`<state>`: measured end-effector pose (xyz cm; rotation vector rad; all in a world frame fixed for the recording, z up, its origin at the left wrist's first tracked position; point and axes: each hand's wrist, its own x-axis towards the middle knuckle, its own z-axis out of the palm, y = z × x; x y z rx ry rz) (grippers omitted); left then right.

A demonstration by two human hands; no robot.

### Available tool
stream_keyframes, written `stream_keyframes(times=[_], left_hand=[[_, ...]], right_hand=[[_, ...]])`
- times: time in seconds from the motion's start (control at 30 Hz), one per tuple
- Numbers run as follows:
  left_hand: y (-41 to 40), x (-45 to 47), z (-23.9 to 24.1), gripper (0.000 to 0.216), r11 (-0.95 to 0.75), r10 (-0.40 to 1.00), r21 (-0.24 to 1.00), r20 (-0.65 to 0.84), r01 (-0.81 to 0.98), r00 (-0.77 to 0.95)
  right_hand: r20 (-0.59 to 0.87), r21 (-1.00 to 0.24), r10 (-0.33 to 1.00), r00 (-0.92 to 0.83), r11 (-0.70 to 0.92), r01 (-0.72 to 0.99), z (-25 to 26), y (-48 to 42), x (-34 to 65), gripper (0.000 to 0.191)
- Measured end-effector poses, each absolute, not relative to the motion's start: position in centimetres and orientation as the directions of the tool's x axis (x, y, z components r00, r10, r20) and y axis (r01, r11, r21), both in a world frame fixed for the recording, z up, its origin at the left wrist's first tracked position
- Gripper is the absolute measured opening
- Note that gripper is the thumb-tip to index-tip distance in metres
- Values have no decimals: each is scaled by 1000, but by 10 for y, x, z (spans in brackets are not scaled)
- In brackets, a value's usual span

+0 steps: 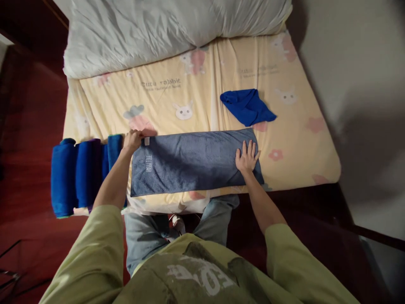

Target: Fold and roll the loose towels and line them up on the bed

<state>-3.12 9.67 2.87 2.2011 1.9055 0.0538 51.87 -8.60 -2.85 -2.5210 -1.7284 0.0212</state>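
A grey-blue towel [190, 162] lies spread out flat along the near edge of the bed, with a small white tag and pale lettering at its left end. My left hand [133, 139] is closed at the towel's upper left corner, fingers pinched by the tag. Toward the right end, my right hand [247, 157] rests flat on the towel with fingers spread. Beyond the towel, a crumpled blue cloth [248, 106] lies on the sheet. Several rolled blue towels [64, 179] sit side by side left of my left arm, which partly hides them.
The bed [294, 139] has a yellow sheet printed with rabbits and flowers. A bulky grey-white quilt [164, 31] lies across its far side. A pale wall [354, 76] stands on the right, and dark red floor [31, 126] shows on the left.
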Motion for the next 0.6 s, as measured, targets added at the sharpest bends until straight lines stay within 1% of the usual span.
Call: stream_keyframes(times=[0.07,0.1,0.13,0.17,0.3,0.5,0.6], left_hand=[[69,-13,28,39,-22,999,208,29,978,16],[51,-4,28,43,28,992,233,112,972,-56],[33,5,26,49,41,985,262,152,964,-83],[15,13,24,54,35,985,283,151,959,-80],[-34,20,10,68,44,998,307,33,951,-57],[-38,10,-4,74,105,993,290,18,951,-116],[-35,10,-5,76,114,993,321,-6,940,-118]], right_hand=[[25,-71,931,363,-361,930,-28,-86,519,64],[19,-68,931,365,-363,929,-27,-86,518,64],[15,-67,930,367,-365,929,-27,-86,518,64],[13,-67,930,369,-367,928,-26,-86,518,64],[21,-66,929,369,-367,928,-24,-87,517,64],[3,-31,932,362,-362,932,-28,-87,520,64],[-7,-29,931,364,-364,931,-31,-86,520,64]])
